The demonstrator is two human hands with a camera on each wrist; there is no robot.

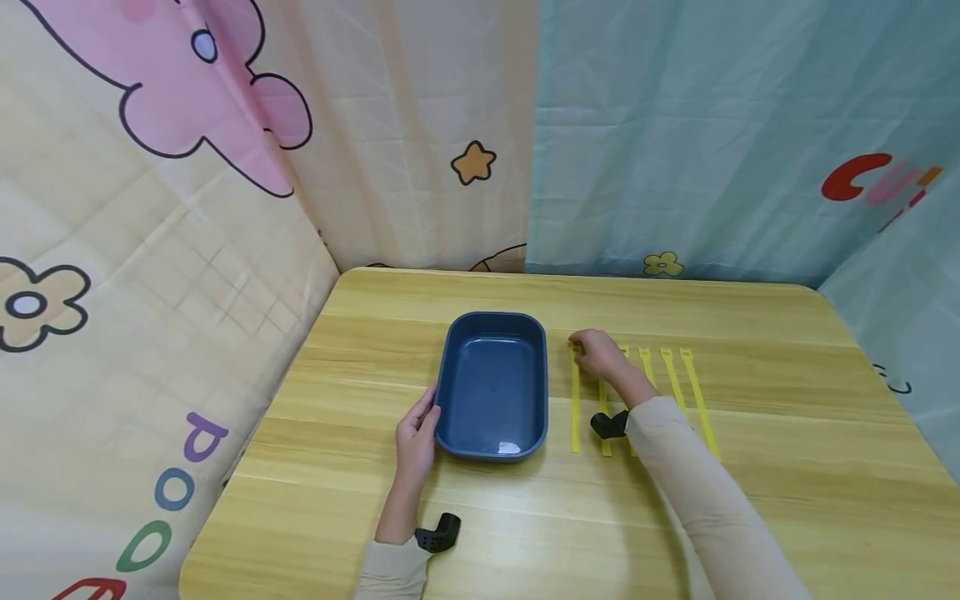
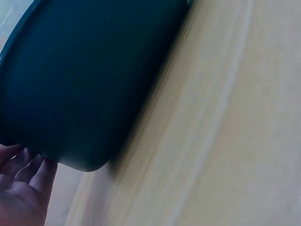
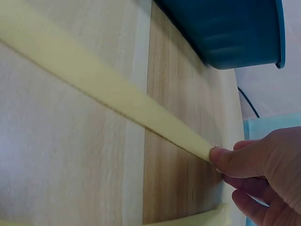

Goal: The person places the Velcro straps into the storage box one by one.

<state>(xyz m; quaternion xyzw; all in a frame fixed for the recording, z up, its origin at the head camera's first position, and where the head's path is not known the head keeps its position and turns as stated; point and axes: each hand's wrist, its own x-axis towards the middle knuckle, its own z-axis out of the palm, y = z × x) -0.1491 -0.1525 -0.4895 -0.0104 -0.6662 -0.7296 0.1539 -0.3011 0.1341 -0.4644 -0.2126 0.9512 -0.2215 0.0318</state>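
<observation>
Wood-grained tabletop [image 1: 787, 375]: yellow strips [image 1: 701, 400] right of blue bin [image 1: 492, 383], right sleeve [image 1: 697, 483] over some. Left hand [image 1: 416, 437] holds bin's left side; right hand [image 1: 600, 354] pinches nearest strip [image 1: 575, 408].

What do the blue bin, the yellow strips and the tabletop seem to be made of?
Blue bin: probably hard plastic, smooth and semi-glossy, judging by the bright reflection on its floor.
Yellow strips: possibly fabric or soft plastic; they look thin and matte, which leaves it open.
Tabletop: likely wood or wood-look laminate, faintly shiny, judging by the streaky grain.
</observation>
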